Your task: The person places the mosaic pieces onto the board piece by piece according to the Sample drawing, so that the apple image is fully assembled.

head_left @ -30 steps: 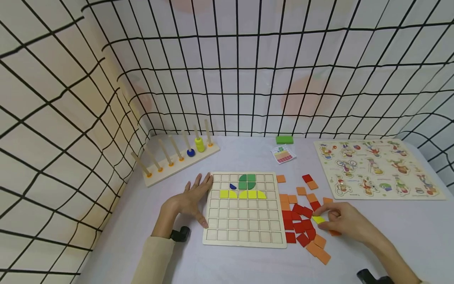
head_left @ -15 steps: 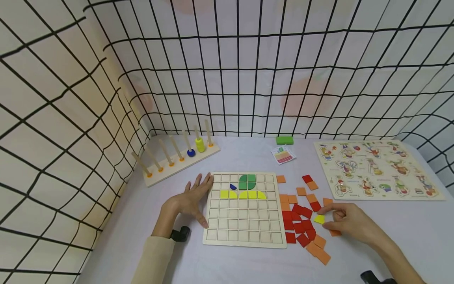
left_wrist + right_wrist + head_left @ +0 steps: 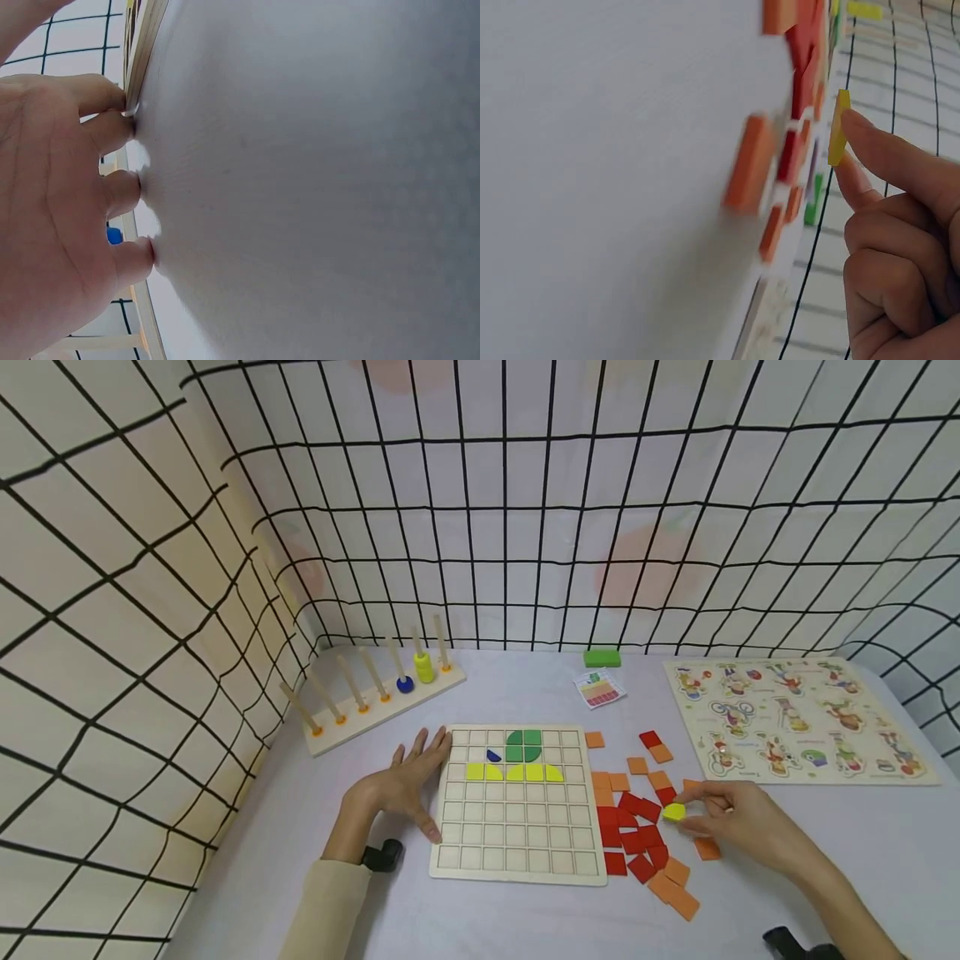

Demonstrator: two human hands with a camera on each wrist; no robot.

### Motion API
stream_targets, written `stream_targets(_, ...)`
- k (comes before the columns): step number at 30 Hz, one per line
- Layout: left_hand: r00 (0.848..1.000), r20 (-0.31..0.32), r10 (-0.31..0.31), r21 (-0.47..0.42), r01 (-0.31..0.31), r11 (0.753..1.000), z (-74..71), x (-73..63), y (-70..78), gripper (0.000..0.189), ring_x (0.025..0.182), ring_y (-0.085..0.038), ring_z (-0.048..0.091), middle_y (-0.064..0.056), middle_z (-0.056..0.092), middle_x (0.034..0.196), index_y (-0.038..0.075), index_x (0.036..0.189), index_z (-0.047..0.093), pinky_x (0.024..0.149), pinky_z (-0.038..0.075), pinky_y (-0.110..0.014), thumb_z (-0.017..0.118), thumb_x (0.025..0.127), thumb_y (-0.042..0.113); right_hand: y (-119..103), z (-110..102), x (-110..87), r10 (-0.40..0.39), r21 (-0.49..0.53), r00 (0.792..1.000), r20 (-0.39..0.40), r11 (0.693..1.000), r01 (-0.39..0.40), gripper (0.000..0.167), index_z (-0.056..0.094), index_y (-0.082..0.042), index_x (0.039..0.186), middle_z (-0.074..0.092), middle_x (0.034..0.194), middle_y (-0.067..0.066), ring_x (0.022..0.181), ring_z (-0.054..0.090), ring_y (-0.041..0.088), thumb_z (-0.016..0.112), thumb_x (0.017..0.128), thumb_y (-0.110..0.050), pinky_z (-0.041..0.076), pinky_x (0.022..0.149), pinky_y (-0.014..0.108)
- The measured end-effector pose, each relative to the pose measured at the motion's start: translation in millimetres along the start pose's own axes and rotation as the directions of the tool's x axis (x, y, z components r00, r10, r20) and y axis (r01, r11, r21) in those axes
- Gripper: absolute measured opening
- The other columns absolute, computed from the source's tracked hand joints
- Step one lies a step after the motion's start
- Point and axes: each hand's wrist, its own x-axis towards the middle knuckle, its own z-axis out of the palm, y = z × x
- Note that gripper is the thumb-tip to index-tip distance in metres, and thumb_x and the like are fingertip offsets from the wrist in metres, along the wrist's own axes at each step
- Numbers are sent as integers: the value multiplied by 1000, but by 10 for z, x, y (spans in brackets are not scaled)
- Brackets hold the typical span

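The yellow piece (image 3: 674, 812) is thin and flat-faced, pinched between thumb and fingertip of the right hand (image 3: 738, 817) – raised off the bench (image 3: 525, 922), beside the loose red tiles (image 3: 632, 841). The pale square board (image 3: 517, 835) lies flat, its left edge at the left hand (image 3: 401, 785). Its grid holds green pieces (image 3: 523, 746), a small blue piece (image 3: 493, 756) and, below them, a row of yellow shapes (image 3: 534, 772) – the lower cells bare.

I saw room over the red tiles (image 3: 632, 841) between right hand (image 3: 738, 820) and grid board (image 3: 516, 836), whose left side the left hand (image 3: 397, 789) blocked.
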Motion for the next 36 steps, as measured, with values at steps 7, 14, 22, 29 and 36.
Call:
stream_targets(7,1000,4,12,7,-12,1000,6,4,9,154,161,-35,-19,-9,-11,175,11,167,1,129,-9,-62,102,54,36,-699,310,332,-129,9,991,24,992,129,37,76,-10,117,42,70,-1,69,44,14,84,86,-29,35,53,21)
stream_targets(14,1000,11,8,24,-8,1000,13,39,41,154,161,-35,-18,-9,-11,175,10,167,-1,130,-9,-61,102,55,37,-1471,866,759,-276,99,959,72,958,268,26,80,-8,108,31,62,-3,60,30,13,86,84,-16,25,56,23)
stream_targets(22,1000,22,-1,52,0,999,3,43,64,152,161,-36,-16,-8,-10,175,10,167,0,130,-7,-62,102,57,38,-1933,1289,1031,-326,151,941,89,938,310,23,80,-5,103,29,53,-7,49,25,8,87,82,-11,22,49,19)
stream_targets(29,1000,22,-6,60,4,998,-5,21,39,151,161,-36,-16,-8,-11,175,11,167,1,130,-7,-63,101,57,40,-2067,1482,1145,-265,96,963,52,961,260,18,82,-7,92,45,63,-5,57,36,10,91,76,-10,29,53,22)
stream_targets(36,1000,22,-14,55,12,998,-14,10,8,151,161,-35,-17,-8,-11,175,12,167,0,130,-7,-62,101,58,40,-2074,1547,1189,-257,65,965,46,965,254,20,80,-6,89,66,76,3,63,46,11,93,74,-9,36,55,21)
